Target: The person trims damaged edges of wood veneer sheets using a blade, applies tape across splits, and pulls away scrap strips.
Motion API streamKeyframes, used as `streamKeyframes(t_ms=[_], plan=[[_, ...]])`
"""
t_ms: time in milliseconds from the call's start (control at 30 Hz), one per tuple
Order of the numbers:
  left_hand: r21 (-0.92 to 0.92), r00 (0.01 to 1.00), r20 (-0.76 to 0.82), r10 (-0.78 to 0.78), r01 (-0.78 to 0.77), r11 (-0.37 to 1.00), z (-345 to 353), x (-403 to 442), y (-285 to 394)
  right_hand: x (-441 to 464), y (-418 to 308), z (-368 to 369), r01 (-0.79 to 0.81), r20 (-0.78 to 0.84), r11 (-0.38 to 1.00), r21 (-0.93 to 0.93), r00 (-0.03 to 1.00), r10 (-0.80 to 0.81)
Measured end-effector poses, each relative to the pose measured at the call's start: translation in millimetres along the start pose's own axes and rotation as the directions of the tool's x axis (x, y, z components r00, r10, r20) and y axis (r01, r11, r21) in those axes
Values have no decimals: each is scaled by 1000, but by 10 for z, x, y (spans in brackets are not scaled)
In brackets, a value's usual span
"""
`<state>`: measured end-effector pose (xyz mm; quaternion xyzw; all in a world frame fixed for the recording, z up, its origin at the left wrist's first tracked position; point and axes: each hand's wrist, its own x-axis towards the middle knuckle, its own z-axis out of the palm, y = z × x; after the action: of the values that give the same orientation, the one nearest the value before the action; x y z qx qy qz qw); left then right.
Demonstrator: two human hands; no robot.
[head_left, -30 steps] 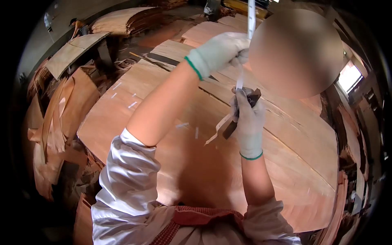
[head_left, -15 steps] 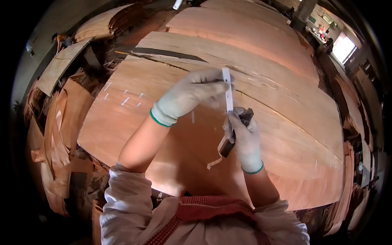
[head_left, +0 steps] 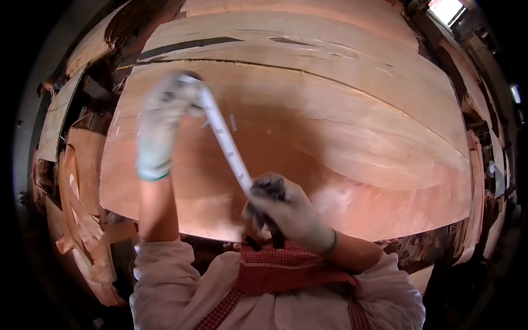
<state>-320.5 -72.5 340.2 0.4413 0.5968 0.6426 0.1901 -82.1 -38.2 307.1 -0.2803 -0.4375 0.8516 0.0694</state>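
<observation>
Your left hand (head_left: 165,110) and right hand (head_left: 291,212), both closed, grip the marked white tape (head_left: 226,144), its length slanting toward you, left to right.

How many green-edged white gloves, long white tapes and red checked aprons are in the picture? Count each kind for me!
Green-edged white cloth gloves: 2
Long, thin white tape with dark marks: 1
Red checked cloth apron: 1
Total: 4
</observation>
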Motion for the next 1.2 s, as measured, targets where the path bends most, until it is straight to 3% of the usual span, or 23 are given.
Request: streamKeyframes(t_ms=[67,100,133,167,233,333,367,433,533,567,600,667,700,800,867,900,967,1067,1133,1200], plan=[[-130,934,228,-275,310,942,87,-9,-908,353,505,-388,-25,-171,995,-94,985,9],[-59,893,307,-329,363,930,121,-104,-1475,463,733,-533,-60,-233,994,-89,972,38],[102,936,238,-259,242,965,212,-256,-2045,560,959,-663,-92,-295,992,-82,953,64],[236,857,189,-479,434,869,305,-360,-2144,682,1222,-802,-72,-309,991,-109,951,35],[395,901,158,-405,318,862,413,-445,-2657,887,1625,-1005,-36,-340,986,-163,940,-22],[597,991,122,-61,-24,802,710,-188,-2805,1198,1572,-1110,-97,-485,984,-151,874,12],[648,990,136,-32,-64,759,796,-84,-2870,1319,1580,-1138,-49,-541,998,-35,841,22],[738,984,175,29,-150,658,947,111,-3008,1516,1607,-1259,-34,-568,998,-47,823,1],[793,995,97,-25,-62,605,1062,174,-3171,1652,1656,-1323,-42,-612,999,-31,791,14],[813,991,51,-127,33,582,1072,163,-3206,1664,1660,-1313,-49,-627,998,-36,779,15],[821,992,114,-53,-64,568,1066,127,-3242,1662,1668,-1321,-58,-642,998,-38,767,20],[813,964,253,81,-257,522,1002,1,-3324,1645,1640,-1398,-65,-635,963,-262,763,-121],[835,964,256,73,-259,485,968,-41,-3351,1642,1605,-1454,-67,-624,928,-366,758,-191],[874,961,276,3,-252,416,937,-133,-3378,1468,1473,-2053,-84,-429,540,-837,713,-554],[883,952,289,-97,-226,412,986,-65,-3242,1006,1289,-2130,-60,-594,820,-569,719,-360],[880,960,272,-67,-220,421,1028,-72,-3283,795,1203,-2185,-33,-645,914,-405,719,-260],[877,974,228,-8,-202,437,1205,-110,-3283,346,1323,-2332,15,-749,967,-254,629,-207],[773,960,279,15,-233,591,2096,-341,-2815,-185,1674,-2439,107,-835,994,-28,545,-82],[388,873,483,60,-275,880,3062,-626,-2619,-439,1850,-2458,170,-871,980,98,491,2],[410,835,544,83,-351,842,3696,-935,-2622,-548,1920,-2512,175,-873,974,146,485,43]])
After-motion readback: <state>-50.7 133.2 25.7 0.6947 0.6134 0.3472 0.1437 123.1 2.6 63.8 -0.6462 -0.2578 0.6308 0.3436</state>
